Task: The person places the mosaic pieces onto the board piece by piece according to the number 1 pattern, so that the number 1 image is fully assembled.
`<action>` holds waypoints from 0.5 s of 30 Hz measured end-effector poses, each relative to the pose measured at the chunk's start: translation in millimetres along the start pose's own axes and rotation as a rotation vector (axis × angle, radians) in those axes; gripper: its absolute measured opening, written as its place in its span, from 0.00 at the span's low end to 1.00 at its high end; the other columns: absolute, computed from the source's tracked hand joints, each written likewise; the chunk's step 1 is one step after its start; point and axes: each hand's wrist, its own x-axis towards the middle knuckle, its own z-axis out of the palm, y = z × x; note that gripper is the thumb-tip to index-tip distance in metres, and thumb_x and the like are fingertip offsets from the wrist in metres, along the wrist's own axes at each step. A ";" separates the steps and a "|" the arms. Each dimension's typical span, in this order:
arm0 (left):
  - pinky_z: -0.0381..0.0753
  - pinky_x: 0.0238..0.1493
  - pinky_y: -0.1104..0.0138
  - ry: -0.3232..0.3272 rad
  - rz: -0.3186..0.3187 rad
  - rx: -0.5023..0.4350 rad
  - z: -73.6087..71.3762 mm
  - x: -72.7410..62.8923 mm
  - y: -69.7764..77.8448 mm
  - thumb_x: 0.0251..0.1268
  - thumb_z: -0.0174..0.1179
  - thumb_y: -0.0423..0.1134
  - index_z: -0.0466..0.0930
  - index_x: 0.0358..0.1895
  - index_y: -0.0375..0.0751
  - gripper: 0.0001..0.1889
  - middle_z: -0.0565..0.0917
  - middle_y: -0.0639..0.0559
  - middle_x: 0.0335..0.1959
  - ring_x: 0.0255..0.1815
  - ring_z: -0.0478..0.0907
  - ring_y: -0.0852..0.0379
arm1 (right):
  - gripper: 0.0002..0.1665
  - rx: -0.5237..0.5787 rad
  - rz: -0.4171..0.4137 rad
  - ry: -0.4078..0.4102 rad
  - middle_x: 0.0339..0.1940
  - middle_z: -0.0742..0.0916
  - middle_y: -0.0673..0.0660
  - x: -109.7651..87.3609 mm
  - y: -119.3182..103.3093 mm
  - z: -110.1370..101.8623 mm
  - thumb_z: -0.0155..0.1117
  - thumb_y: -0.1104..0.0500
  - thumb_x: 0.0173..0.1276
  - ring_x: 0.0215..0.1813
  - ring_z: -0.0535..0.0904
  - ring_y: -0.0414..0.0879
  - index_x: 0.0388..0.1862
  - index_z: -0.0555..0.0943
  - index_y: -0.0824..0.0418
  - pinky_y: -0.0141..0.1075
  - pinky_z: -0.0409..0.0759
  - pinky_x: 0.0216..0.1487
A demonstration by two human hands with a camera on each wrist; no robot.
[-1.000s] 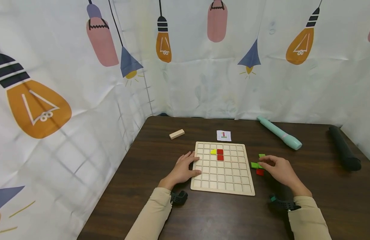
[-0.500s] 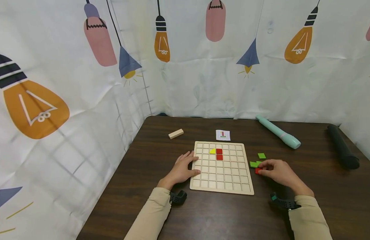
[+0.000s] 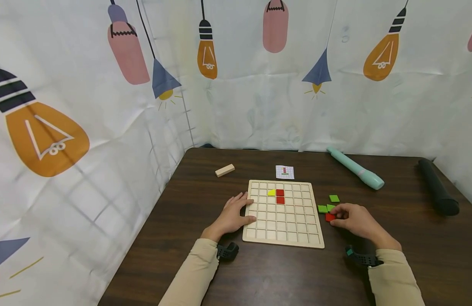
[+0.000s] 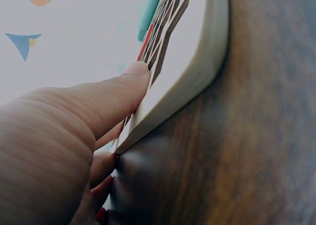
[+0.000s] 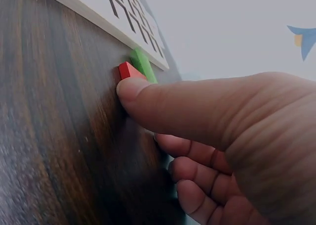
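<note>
My left hand (image 3: 232, 214) rests at the left side of a pale wooden grid board (image 3: 262, 235), its thumb and index finger laid on the rim. In the left wrist view the thumb (image 4: 116, 94) presses the board's top near a corner. One yellow tile (image 3: 272, 192) and two red tiles (image 3: 280, 200) sit in the grid. To the right of the board, my right hand (image 3: 354, 221) pinches a loose red tile (image 3: 329, 217) at table level. Beside it lie green tiles (image 3: 322, 209), one partly hidden by the fingers, with another green tile (image 3: 334, 198) farther back.
Behind the board lies a small printed pattern card (image 3: 284, 172). A plain wooden block (image 3: 224, 170) is at the back left. A mint-green tube (image 3: 356, 168) and a black cylinder (image 3: 438, 187) lie on the dark table (image 3: 289, 276) toward the right. A patterned curtain (image 3: 243, 106) hangs behind.
My right hand has come down from the green tiles toward the loose red tile, which its thumb and index finger now pinch. The left hand and the board stay put.
</note>
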 end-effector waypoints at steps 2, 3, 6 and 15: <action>0.40 0.76 0.46 -0.001 -0.002 0.002 -0.1 -0.1 0.0 0.64 0.65 0.48 0.70 0.69 0.40 0.32 0.57 0.43 0.77 0.79 0.47 0.45 | 0.18 -0.003 0.000 0.001 0.33 0.81 0.52 0.0 0.7 0.0 0.74 0.54 0.59 0.32 0.72 0.44 0.44 0.84 0.62 0.35 0.71 0.30; 0.40 0.76 0.46 -0.003 -0.004 0.004 -0.1 -0.2 0.0 0.64 0.65 0.47 0.70 0.69 0.40 0.32 0.57 0.43 0.77 0.79 0.47 0.45 | 0.18 -0.004 0.001 0.001 0.32 0.81 0.52 -0.2 0.8 -0.3 0.74 0.54 0.59 0.32 0.72 0.44 0.44 0.84 0.62 0.35 0.71 0.30; 0.40 0.76 0.47 -0.006 -0.009 0.010 -0.1 0.0 -0.3 0.65 0.65 0.47 0.70 0.69 0.41 0.32 0.56 0.43 0.77 0.79 0.47 0.45 | 0.18 -0.002 -0.004 -0.003 0.32 0.81 0.52 -0.8 2.1 -2.1 0.74 0.53 0.60 0.32 0.72 0.44 0.44 0.84 0.63 0.35 0.72 0.30; 0.41 0.76 0.47 0.000 0.001 0.006 0.1 0.3 -1.7 0.65 0.65 0.47 0.70 0.69 0.40 0.31 0.57 0.43 0.77 0.79 0.47 0.44 | 0.19 0.016 -0.016 -0.002 0.34 0.84 0.50 0.1 2.9 -2.1 0.72 0.51 0.62 0.34 0.76 0.43 0.45 0.84 0.63 0.34 0.75 0.32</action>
